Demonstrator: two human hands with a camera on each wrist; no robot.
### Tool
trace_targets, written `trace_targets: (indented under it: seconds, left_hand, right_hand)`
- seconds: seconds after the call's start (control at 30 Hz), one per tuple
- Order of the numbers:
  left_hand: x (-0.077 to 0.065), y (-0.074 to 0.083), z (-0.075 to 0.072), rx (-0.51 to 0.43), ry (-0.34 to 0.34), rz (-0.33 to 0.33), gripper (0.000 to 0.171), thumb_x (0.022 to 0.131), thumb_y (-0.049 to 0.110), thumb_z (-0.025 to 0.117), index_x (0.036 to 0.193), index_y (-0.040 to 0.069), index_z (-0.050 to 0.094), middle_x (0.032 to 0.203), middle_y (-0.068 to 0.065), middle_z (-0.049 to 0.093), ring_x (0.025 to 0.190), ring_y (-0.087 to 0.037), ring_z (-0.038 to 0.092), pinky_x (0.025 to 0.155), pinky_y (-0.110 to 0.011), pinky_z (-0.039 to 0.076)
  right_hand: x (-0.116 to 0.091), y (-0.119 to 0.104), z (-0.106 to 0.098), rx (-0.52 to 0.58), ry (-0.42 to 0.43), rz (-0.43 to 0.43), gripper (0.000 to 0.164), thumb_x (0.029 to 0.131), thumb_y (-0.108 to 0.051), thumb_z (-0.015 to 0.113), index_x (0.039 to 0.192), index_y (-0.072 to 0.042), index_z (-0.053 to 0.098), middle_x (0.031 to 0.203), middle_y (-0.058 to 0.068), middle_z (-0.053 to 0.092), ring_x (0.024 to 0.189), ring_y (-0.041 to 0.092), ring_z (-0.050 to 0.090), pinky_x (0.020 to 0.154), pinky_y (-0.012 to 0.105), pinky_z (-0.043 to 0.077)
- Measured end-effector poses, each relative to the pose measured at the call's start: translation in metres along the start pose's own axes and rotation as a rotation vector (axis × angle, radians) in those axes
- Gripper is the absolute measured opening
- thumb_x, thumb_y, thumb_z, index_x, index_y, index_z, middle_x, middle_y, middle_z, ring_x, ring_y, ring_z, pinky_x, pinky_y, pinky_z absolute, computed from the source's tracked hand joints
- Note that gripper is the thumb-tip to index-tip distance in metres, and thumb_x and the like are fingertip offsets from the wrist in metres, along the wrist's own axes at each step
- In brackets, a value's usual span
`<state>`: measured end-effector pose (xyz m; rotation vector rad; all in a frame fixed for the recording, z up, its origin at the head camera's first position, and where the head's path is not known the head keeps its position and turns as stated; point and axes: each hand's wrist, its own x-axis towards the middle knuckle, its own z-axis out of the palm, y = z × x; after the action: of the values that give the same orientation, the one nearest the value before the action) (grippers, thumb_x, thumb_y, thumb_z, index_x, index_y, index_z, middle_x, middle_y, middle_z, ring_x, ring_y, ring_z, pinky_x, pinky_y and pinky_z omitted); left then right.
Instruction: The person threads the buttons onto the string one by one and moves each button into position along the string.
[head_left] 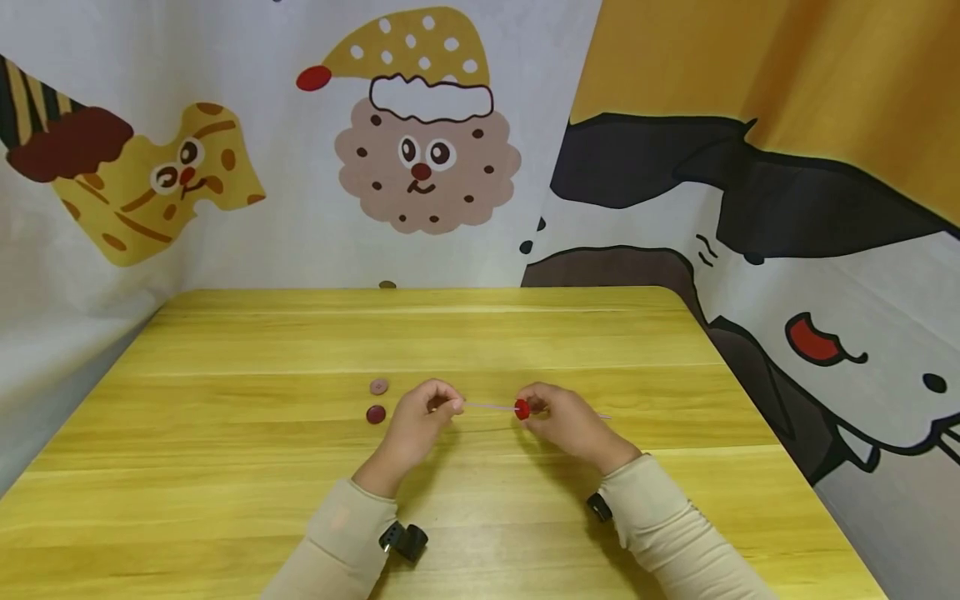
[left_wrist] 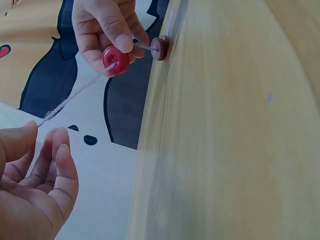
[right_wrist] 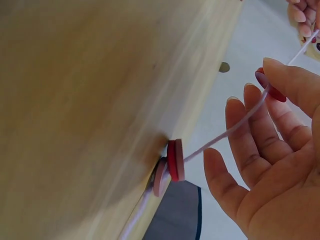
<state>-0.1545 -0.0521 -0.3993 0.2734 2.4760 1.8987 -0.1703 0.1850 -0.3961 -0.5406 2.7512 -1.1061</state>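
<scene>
My left hand [head_left: 418, 418] pinches one end of a pale, pinkish string [head_left: 489, 407] between thumb and forefinger. From there the string runs tight to a bright red button [head_left: 522, 409], which my right hand [head_left: 564, 422] pinches by its edge. In the left wrist view the string passes through the hole of this red button [left_wrist: 115, 60]. Beyond it, the right wrist view shows several red and dusty-pink buttons [right_wrist: 176, 160] strung together low by the tabletop, with more string trailing past them. My right palm hides most of these from the head view.
Left of my left hand, a dusty-pink button [head_left: 378, 387] and a dark red button [head_left: 376, 414] lie loose on the wooden table [head_left: 247, 467]. A printed curtain [head_left: 285, 225] hangs behind the table's far edge. Each sleeve carries a small black wrist device [head_left: 405, 542].
</scene>
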Motion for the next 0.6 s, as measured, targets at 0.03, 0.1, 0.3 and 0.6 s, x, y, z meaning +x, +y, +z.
trace_targets:
  seconds: [0.03, 0.1, 0.3, 0.6]
  left_hand:
    - [0.000, 0.000, 0.000, 0.000, -0.001, 0.001, 0.007, 0.094, 0.009, 0.061, 0.094, 0.003, 0.063, 0.091, -0.006, 0.064, 0.087, -0.024, 0.060, 0.072, -0.032, 0.050]
    - [0.000, -0.001, 0.000, 0.002, -0.004, 0.001, 0.006, 0.094, 0.009, 0.061, 0.093, 0.003, 0.063, 0.091, -0.006, 0.064, 0.087, -0.027, 0.060, 0.073, -0.033, 0.050]
    - [0.001, -0.003, -0.002, 0.004, -0.006, 0.006, 0.005, 0.094, 0.007, 0.061, 0.093, 0.003, 0.063, 0.090, -0.006, 0.063, 0.086, -0.030, 0.059, 0.073, -0.037, 0.051]
    - [0.000, -0.003, -0.005, -0.003, -0.009, 0.001, 0.005, 0.095, 0.007, 0.060, 0.093, 0.003, 0.062, 0.091, -0.007, 0.063, 0.084, -0.018, 0.057, 0.070, -0.027, 0.049]
  right_hand:
    - [0.000, 0.001, -0.001, -0.003, -0.001, 0.001, 0.021, 0.087, -0.003, 0.069, 0.107, -0.008, 0.065, 0.098, 0.002, 0.067, 0.094, 0.019, 0.061, 0.079, 0.036, 0.049]
    - [0.001, 0.003, -0.002, -0.004, -0.001, 0.007, 0.021, 0.087, -0.003, 0.070, 0.107, -0.008, 0.065, 0.098, 0.002, 0.067, 0.094, 0.019, 0.062, 0.080, 0.036, 0.050]
    - [0.002, 0.008, -0.007, -0.005, 0.009, 0.029, 0.023, 0.087, -0.002, 0.069, 0.108, -0.007, 0.065, 0.097, 0.003, 0.067, 0.089, 0.018, 0.061, 0.078, 0.035, 0.051]
    - [0.007, 0.015, -0.012, -0.046, 0.022, 0.039, 0.023, 0.085, -0.003, 0.071, 0.107, -0.006, 0.065, 0.095, 0.003, 0.067, 0.088, 0.018, 0.062, 0.074, 0.032, 0.050]
